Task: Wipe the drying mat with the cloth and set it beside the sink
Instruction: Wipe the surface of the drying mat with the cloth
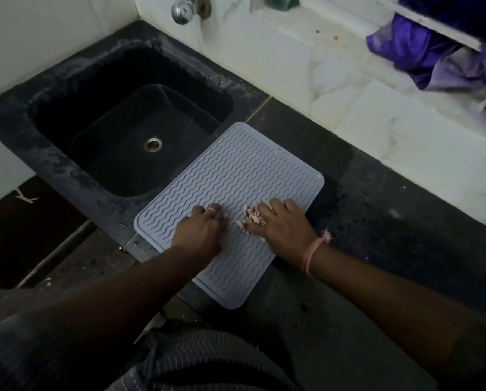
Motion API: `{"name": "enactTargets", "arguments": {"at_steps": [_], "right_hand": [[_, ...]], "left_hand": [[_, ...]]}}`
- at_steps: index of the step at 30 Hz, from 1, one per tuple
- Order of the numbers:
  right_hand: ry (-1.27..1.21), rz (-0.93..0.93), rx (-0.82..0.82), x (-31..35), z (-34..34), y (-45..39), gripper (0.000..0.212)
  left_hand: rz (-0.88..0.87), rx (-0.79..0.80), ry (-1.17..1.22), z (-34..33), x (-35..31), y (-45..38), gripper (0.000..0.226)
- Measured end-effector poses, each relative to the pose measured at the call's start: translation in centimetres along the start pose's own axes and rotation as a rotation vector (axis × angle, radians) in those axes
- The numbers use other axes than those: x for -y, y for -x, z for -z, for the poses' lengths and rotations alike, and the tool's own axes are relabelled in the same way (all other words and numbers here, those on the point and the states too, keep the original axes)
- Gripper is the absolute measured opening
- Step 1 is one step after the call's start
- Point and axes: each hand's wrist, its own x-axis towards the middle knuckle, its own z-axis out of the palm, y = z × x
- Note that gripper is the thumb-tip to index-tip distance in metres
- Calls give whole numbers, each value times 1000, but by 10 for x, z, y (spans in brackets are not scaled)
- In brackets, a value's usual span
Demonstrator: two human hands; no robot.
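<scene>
A pale blue-grey drying mat [236,176] with wavy ridges lies flat on the dark counter, just right of the black sink [128,131]. My right hand [281,224] is on the mat's right part, fingers curled over a small pinkish cloth [251,217] that pokes out from under them. My left hand [200,230] rests on the mat's near left part with its fingers bent down onto the surface, holding nothing that I can see.
A chrome tap [182,9] sticks out of the white tiled wall above the sink. Purple fabric [433,52] hangs at the top right. The dark counter [377,221] runs on to the right of the mat, and its front edge is close to my body.
</scene>
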Motion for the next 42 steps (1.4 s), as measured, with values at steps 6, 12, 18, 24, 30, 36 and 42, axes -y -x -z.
{"name": "enactTargets", "arguments": {"at_steps": [6, 12, 18, 24, 30, 36, 42], "right_hand": [[8, -115, 24, -26, -3, -7, 45], [-65, -169, 26, 19, -3, -1, 51], [-86, -75, -32, -8, -11, 0, 46], [63, -155, 33, -79, -19, -23, 43], [38, -276, 22, -88, -15, -29, 39], [-65, -198, -44, -34, -13, -14, 38], [-79, -162, 24, -70, -24, -16, 47]], "left_hand": [[37, 64, 16, 9, -4, -7, 82], [81, -71, 105, 10, -24, -18, 49], [31, -83, 52, 2, -22, -18, 50], [51, -22, 87, 2, -18, -25, 53], [155, 21, 185, 10, -24, -34, 50], [129, -16, 99, 16, -31, -47, 96], [110, 120, 17, 28, -35, -56, 97]]}}
